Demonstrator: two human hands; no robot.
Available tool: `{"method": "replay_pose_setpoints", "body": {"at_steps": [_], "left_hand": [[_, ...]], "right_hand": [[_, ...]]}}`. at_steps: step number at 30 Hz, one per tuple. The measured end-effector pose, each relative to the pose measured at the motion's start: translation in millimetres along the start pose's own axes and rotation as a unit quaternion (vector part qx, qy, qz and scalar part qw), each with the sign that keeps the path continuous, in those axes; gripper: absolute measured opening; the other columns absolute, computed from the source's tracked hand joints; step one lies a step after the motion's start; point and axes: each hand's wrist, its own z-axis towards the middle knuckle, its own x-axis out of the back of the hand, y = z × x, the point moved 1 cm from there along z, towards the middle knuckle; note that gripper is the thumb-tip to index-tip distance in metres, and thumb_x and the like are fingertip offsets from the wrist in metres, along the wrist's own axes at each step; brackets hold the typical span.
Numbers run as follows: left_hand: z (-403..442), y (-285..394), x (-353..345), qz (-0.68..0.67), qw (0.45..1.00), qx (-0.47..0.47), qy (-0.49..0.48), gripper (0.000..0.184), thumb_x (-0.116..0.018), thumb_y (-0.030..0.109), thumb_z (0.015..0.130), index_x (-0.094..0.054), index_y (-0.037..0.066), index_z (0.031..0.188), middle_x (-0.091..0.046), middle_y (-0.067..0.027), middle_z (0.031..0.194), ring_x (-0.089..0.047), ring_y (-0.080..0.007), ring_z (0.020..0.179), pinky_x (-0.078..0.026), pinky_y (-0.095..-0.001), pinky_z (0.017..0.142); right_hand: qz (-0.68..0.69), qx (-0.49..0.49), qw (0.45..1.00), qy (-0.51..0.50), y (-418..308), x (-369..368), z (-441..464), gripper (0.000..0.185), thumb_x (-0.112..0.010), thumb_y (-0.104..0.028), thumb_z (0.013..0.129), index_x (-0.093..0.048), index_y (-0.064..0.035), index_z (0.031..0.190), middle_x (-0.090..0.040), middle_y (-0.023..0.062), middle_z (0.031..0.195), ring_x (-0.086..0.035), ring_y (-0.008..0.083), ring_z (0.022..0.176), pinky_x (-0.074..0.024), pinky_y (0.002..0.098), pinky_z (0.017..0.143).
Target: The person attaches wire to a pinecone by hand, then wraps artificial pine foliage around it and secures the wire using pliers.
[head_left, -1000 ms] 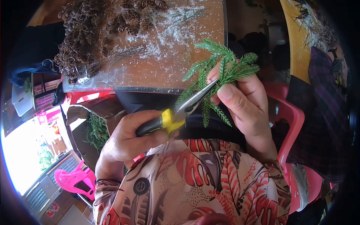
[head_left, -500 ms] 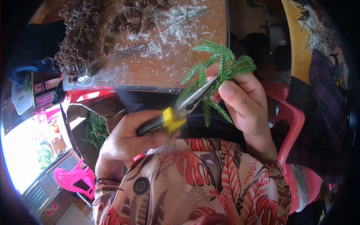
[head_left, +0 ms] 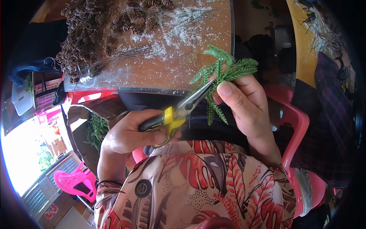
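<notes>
My left hand [head_left: 131, 131] is wrapped round the black and yellow handles of long-nosed pliers [head_left: 183, 108]. Their handles are spread a little, and the metal tips reach up and right to the middle of a green pine sprig [head_left: 219, 72]. Between thumb and fingers, my right hand [head_left: 246, 103] pinches that sprig near its centre, its branches fanning out above and below. Leaves and fingertips hide the exact spot where the tips meet the sprig.
Pine cones [head_left: 131, 28] and a brown tangled heap [head_left: 82, 38] lie on the wooden table [head_left: 179, 74], with white flakes scattered about. A cardboard box [head_left: 78, 141] holds greenery at the left. A red chair [head_left: 299, 128] stands at the right.
The sprig has turned and shifted slightly left with my right hand. The pliers' handles have spread apart, and their tips have moved a little left.
</notes>
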Motion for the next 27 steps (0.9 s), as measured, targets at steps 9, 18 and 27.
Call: {"method": "replay_pose_setpoints", "body": {"at_steps": [9,18,27], "left_hand": [[0.4,7.5,14.0,0.032,0.994,0.054,-0.09,0.034,-0.058,0.005,0.077,-0.049,-0.003,0.109,-0.059,-0.008,0.097,-0.056,-0.0139,0.087,-0.043,-0.0263,0.08],[3.0,-12.6,31.2,0.224,0.96,-0.139,0.097,0.035,-0.058,0.009,0.072,-0.05,0.0,0.106,-0.058,-0.012,0.093,-0.056,-0.0238,0.086,-0.043,-0.0317,0.076],[51.4,-23.6,63.1,0.481,0.695,-0.333,0.419,0.041,-0.062,0.013,0.063,-0.051,0.003,0.1,-0.051,-0.0133,0.09,-0.05,-0.0287,0.088,-0.041,-0.0358,0.077]], "right_hand": [[-0.055,0.032,0.997,0.053,-4.7,-2.8,-3.5,0.021,-0.047,-0.011,0.084,-0.05,0.0018,0.1,-0.052,0.0083,0.093,-0.046,0.0103,0.074,-0.0384,0.0226,0.065],[-0.034,0.113,0.991,0.059,4.2,0.1,3.6,0.022,-0.046,-0.012,0.085,-0.048,0.0034,0.101,-0.048,0.0082,0.093,-0.041,0.012,0.077,-0.0342,0.0257,0.07],[-0.047,0.142,0.989,0.001,0.9,-14.3,10.8,0.023,-0.046,-0.013,0.085,-0.047,0.0033,0.102,-0.049,0.0108,0.1,-0.043,0.0138,0.082,-0.0348,0.028,0.075]]}}
